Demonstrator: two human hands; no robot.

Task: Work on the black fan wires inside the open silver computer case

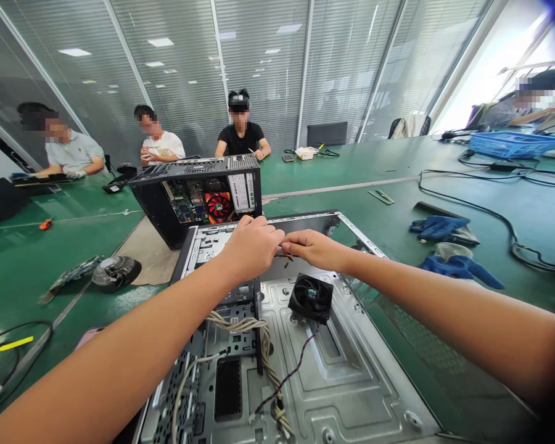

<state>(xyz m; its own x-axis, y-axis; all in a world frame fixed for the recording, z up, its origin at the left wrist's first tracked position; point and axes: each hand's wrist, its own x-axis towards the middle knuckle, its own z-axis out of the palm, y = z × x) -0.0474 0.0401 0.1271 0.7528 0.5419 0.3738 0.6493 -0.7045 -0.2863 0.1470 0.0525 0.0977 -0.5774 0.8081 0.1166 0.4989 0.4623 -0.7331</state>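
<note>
Above the far end of an open computer case (pixel 365 370), my left hand (pixel 254 243) is closed with its fingers curled. My right hand (pixel 312 248) pinches right beside it, fingertips almost touching. Between them run thin wires (pixel 288 256), dark with a bit of orange, mostly hidden by the fingers. A black cooling fan (pixel 311 297) lies inside the case on the metal panel, its twisted red and blue lead (pixel 300 364) trailing toward me. A bundle of beige cables (pixel 269 351) crosses the case beside the drive bay (pixel 234 336).
Behind stands another computer case (pixel 152 200) with a red fan. Left lie a round cooler (pixel 115 271) and a circuit board (pixel 74 274). Blue gloves (pixel 457 265), black cables (pixel 504 213) and a blue basket (pixel 513 145) are on the right. Several people sit around the green table (pixel 314 176).
</note>
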